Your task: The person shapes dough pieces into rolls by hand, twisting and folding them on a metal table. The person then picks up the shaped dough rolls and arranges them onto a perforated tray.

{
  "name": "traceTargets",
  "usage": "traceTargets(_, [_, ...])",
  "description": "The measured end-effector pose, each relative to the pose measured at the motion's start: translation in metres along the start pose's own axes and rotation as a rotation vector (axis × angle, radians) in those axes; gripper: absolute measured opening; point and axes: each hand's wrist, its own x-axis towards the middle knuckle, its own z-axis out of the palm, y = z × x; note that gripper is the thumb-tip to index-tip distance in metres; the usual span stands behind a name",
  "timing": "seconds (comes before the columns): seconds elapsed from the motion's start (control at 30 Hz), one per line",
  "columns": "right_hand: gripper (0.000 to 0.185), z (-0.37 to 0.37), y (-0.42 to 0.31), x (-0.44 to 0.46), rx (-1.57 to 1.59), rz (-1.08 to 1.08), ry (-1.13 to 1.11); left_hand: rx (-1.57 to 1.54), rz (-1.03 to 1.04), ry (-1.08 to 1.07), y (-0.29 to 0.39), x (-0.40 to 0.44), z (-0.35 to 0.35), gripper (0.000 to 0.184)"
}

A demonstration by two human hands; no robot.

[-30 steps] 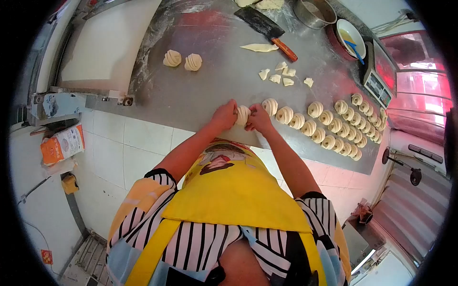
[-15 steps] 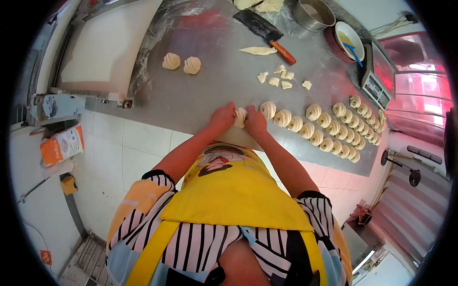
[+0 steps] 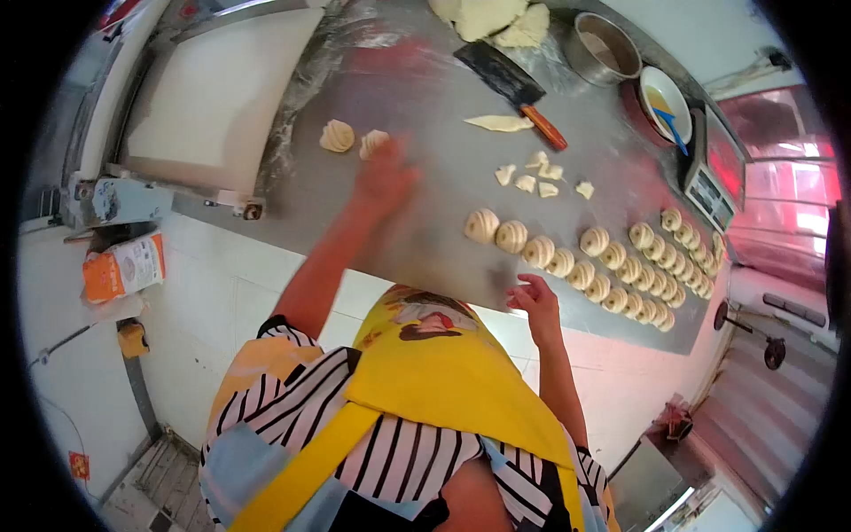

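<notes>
My left hand, smeared by motion, is at the nearer of two coiled dough pieces and partly covers that dough piece. Whether its fingers have closed on the dough cannot be seen. The other coiled dough piece lies just to its left. By the front edge of the metal table, my right hand is open, fingers loosely bent and apart, holding nothing. Above it, a dough roll forms the left end of a row of similar spiral rolls.
Several dough scraps and a dough strip lie near a cleaver. Farther back are a dough mass, a metal pot, a white bowl with a blue utensil, and a scale. A machine stands left.
The dough piece between both hands now sits at the row's left end. My left hand has moved up and left to the coiled pieces; my right hand has moved right and down, opening.
</notes>
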Motion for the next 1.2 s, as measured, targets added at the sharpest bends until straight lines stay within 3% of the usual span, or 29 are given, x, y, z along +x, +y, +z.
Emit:
traceTargets(0.07, [0.033, 0.012, 0.002, 0.006, -0.001, 0.001, -0.052, 0.511, 0.036, 0.164, -0.043, 0.023, -0.061, 0.072])
traceTargets(0.17, [0.032, 0.037, 0.002, 0.025, -0.14, -0.072, -0.18, 0.184, -0.005, -0.095, -0.123, 0.037, -0.058, 0.081])
traceTargets(0.27, [0.031, 0.061, -0.024, 0.031, -0.362, -0.165, -0.239, 0.197, 0.014, -0.213, -0.142, 0.047, -0.055, 0.082])
traceTargets(0.37, [0.033, 0.069, -0.035, 0.037, -0.447, -0.127, -0.266, 0.307, 0.169, -0.228, -0.128, 0.041, -0.039, 0.077])
traceTargets(0.47, [0.034, 0.072, -0.028, 0.041, -0.494, -0.135, -0.256, 0.323, 0.088, -0.222, -0.057, 0.033, -0.055, 0.071])
traceTargets(0.7, [0.037, 0.067, -0.02, 0.026, -0.48, -0.102, -0.228, 0.396, 0.191, -0.274, -0.054, 0.029, -0.01, 0.053])
traceTargets(0.8, [0.037, 0.053, -0.01, 0.019, -0.477, -0.091, -0.18, 0.375, 0.222, -0.482, 0.006, -0.005, 0.041, 0.049])
traceTargets(0.9, [0.037, 0.031, -0.004, 0.01, -0.452, -0.096, -0.116, 0.477, 0.4, -0.33, 0.033, -0.027, 0.073, 0.058])
traceTargets(1.0, [0.043, 0.0, -0.008, -0.006, -0.457, -0.193, 0.035, 0.33, 0.371, -0.364, 0.049, -0.023, 0.041, 0.07])
traceTargets(1.03, [0.058, -0.017, 0.004, -0.008, -0.545, -0.298, 0.144, 0.247, 0.333, -0.409, 0.041, -0.018, 0.039, 0.073])
traceTargets(1.1, [0.077, -0.051, 0.008, -0.011, -1.043, -0.498, 0.418, 0.081, 0.247, -0.514, 0.024, -0.009, 0.044, 0.079])
traceTargets(1.2, [0.094, -0.093, -0.002, -0.008, -1.229, -0.45, 0.466, 0.124, 0.438, -0.557, 0.022, -0.007, 0.069, 0.085])
